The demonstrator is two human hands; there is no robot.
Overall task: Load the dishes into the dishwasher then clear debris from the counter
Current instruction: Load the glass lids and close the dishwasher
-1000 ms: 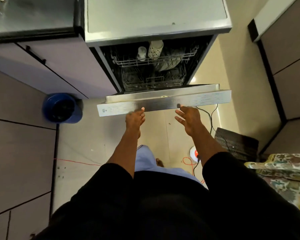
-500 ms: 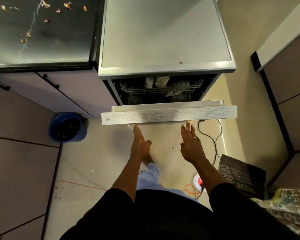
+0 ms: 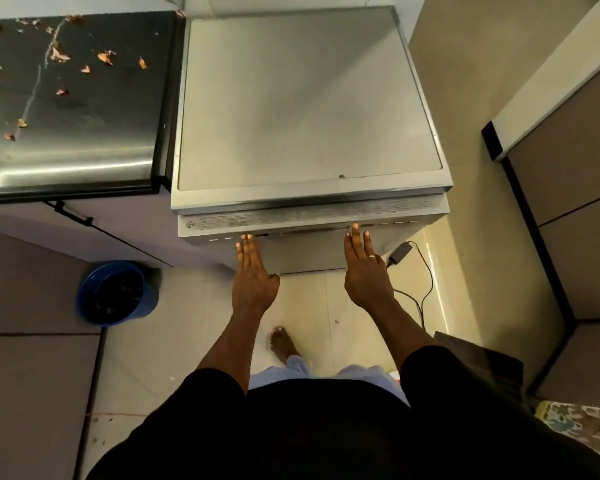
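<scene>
Steel dishwasher [image 3: 309, 98], door [image 3: 305, 252] closed; left hand [image 3: 253, 282], right hand [image 3: 366, 275] flat against door. Leaf debris [image 3: 104, 57] on surface [image 3: 84, 112] left of dishwasher; blue bin [image 3: 118, 292] nearby.

L hand [image 3: 253, 277], R hand [image 3: 366, 271] flat on closed dishwasher door [image 3: 309, 252], debris [image 3: 104, 57] on counter [image 3: 84, 140]

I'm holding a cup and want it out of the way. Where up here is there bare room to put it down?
The dishwasher top is bare, bordered by the counter on its left. The counter's near strip is free too; its far part is strewn with debris. The left hand and right hand crowd the door front.
</scene>
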